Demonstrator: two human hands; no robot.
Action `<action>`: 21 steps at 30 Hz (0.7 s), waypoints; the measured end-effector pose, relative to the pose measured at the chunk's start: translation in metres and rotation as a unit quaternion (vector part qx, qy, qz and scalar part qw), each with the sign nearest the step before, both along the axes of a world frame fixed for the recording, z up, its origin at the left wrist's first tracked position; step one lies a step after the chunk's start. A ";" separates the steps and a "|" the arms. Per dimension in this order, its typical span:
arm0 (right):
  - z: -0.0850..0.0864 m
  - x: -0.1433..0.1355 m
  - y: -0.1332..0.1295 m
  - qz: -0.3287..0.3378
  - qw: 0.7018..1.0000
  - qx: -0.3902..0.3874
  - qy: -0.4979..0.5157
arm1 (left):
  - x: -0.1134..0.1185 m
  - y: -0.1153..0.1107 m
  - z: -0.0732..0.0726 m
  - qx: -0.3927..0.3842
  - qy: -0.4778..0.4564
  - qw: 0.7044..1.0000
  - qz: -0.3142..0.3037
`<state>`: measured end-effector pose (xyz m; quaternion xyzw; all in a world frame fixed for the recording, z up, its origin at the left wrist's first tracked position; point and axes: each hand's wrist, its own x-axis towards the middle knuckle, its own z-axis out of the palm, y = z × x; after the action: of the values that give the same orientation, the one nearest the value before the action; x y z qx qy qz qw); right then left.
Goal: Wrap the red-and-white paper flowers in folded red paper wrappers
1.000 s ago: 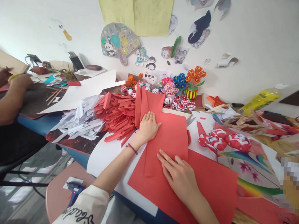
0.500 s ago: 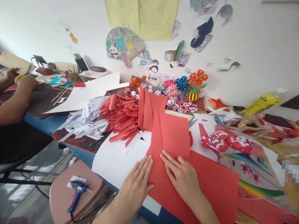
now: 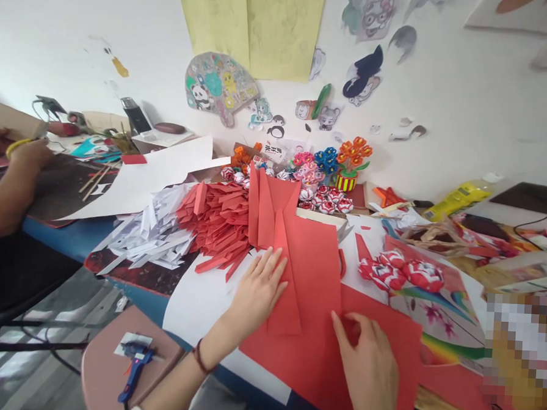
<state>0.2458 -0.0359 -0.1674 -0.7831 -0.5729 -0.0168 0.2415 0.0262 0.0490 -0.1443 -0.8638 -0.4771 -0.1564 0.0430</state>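
Observation:
My left hand (image 3: pixel 261 284) lies flat on a folded sheet of red paper (image 3: pixel 314 262), its fingers stretched along the folded flap. A dark band circles the wrist. By the lower right edge of that sheet is my right hand (image 3: pixel 368 363), thumb and forefinger apart, with the other fingers curled and partly hidden. Beneath both is a larger red sheet (image 3: pixel 381 333). More folded red paper (image 3: pixel 260 210) leans behind. To the left lie a heap of folded red strips (image 3: pixel 220 220) and a heap of white strips (image 3: pixel 155 226).
A blue glue gun (image 3: pixel 135 369) rests on a pink stool (image 3: pixel 105 349). Red-and-white paper flowers (image 3: pixel 401 270) lie at right, near a yellow bottle (image 3: pixel 459 199). At far left a person's hand (image 3: pixel 28 155) holds yellow-handled scissors (image 3: pixel 17 145). A flowerpot (image 3: pixel 347 181) stands by the wall.
My left hand has moved up onto the folded flap. My right hand has left the fold and shifted right and down to the sheet's edge. The view has turned slightly.

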 end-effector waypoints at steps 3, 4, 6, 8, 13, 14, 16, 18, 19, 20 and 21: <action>0.005 -0.002 0.006 -0.013 0.999 -0.047 -0.006 | 0.006 0.022 -0.021 -0.036 0.023 0.999 -0.016; 0.007 -0.003 0.010 -0.009 0.998 -0.059 -0.003 | 0.005 0.023 -0.026 -0.040 0.023 0.999 -0.019; 0.009 -0.002 0.019 0.014 0.996 -0.083 0.024 | 0.003 0.023 -0.032 -0.040 0.016 0.999 -0.023; 0.013 -0.001 0.026 0.026 0.992 -0.105 0.065 | 0.001 0.021 -0.034 -0.038 0.007 0.999 -0.028; 0.031 -0.009 0.034 -0.018 0.984 -0.154 0.084 | -0.001 0.022 -0.035 -0.042 -0.005 0.999 -0.030; 0.036 -0.015 0.035 -0.023 0.984 -0.158 0.074 | 0.000 0.022 -0.035 -0.044 -0.006 0.999 -0.029; 0.043 -0.027 0.038 -0.029 0.988 -0.145 0.046 | 0.000 0.023 -0.035 -0.050 -0.008 0.998 -0.028; 0.047 -0.040 0.042 -0.015 0.993 -0.109 0.031 | 0.000 0.022 -0.035 -0.054 -0.011 0.998 -0.029; 0.047 -0.046 0.044 0.003 0.995 -0.091 0.037 | 0.000 0.022 -0.035 -0.055 -0.014 0.998 -0.030; 0.047 -0.050 0.047 0.024 0.996 -0.075 0.051 | -0.001 0.022 -0.035 -0.055 -0.016 0.998 -0.031; 0.045 -0.054 0.049 0.043 0.994 -0.066 0.071 | -0.001 0.022 -0.035 -0.055 -0.019 0.998 -0.031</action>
<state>0.1916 0.0135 -0.1225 -0.7715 -0.5871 0.0868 0.2293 0.0255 0.0708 -0.1789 -0.8759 -0.4591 -0.1475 -0.0185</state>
